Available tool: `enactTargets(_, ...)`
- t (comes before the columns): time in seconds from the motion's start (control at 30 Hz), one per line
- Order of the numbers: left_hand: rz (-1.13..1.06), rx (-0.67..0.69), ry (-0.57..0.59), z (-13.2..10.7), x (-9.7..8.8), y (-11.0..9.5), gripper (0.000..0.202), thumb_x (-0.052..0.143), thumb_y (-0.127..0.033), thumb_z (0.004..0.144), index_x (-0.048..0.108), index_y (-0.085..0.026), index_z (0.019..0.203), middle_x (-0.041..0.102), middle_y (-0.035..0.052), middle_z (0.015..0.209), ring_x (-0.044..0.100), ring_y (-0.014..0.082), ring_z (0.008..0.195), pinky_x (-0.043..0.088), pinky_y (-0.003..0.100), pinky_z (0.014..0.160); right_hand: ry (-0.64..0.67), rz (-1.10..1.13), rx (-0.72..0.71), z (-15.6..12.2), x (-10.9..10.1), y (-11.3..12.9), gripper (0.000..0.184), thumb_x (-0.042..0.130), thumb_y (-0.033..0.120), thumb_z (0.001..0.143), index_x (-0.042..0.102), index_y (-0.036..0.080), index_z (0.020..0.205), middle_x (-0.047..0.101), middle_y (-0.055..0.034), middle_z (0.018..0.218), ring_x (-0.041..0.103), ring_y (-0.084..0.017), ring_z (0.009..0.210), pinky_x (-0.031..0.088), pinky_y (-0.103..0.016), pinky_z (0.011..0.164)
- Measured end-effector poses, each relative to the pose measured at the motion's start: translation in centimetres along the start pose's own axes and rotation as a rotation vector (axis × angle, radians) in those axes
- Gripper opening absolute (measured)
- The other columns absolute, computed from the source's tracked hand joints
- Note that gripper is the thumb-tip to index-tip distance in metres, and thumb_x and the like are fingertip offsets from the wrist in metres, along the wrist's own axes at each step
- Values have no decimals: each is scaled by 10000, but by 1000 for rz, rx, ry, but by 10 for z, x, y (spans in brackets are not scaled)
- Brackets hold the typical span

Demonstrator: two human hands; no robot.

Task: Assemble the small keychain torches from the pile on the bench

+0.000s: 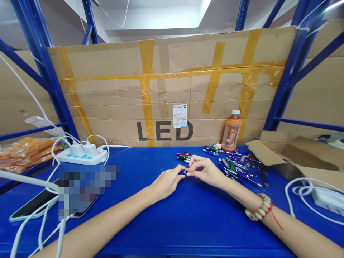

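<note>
Both my hands meet over the middle of the blue table [172, 222]. My left hand [168, 181] and my right hand [204, 170] pinch a small blue pen-like part [184, 172] between their fingertips. The fingers of both hands are closed around it. A bead bracelet with a red string [260, 210] sits on my right wrist. Just beyond my hands lie a few pens [183, 156], and to the right spreads a pile of several pens and pen parts [236, 166].
An orange drink bottle [231, 130] stands at the back by a taped cardboard wall marked LED. An open cardboard box [292, 154] sits at the right, a white power strip [82, 154] with cables at the left, a phone [34, 206] near the left edge.
</note>
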State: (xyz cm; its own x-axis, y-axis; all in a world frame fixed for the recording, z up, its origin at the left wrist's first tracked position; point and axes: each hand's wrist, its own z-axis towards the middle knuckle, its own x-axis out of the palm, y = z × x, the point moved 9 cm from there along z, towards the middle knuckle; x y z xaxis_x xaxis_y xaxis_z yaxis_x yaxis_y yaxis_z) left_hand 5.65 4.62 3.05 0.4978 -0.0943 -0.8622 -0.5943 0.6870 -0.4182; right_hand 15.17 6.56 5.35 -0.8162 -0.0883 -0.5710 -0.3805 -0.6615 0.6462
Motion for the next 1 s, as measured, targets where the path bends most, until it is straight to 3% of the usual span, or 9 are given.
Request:
enactTargets(0.2,9,-6,-38,1,-2,3,250,324,-267,921,409,-254,1156,628,25,1082,618,186,946,459,280,789,-62,-28,-10,0,-3,1,254,671,393,690,652,172,568,491,-13,725,488,-109,631,399,-257,582)
enactTargets(0.5,-2,-3,-82,4,-5,2,258,321,-290,917,426,-244,1148,611,38,1144,596,196,1019,463,318,844,-76,79,16,2,-2,-1,292,676,422,667,619,152,570,469,-4,694,462,-91,597,392,-229,524)
enactTargets(0.77,9,-6,-111,4,-8,2,256,328,-305,912,461,-252,1123,633,23,1100,621,189,949,468,301,824,-43,188,112,3,3,-7,413,644,555,641,612,148,581,459,2,705,438,-57,497,374,-219,445)
enactTargets(1.0,41,4,-142,5,-9,3,281,319,-305,912,475,-261,1141,622,11,1123,616,187,962,474,295,825,-97,86,86,4,-2,-5,389,666,521,641,605,146,561,477,-4,677,448,-81,573,352,-219,493)
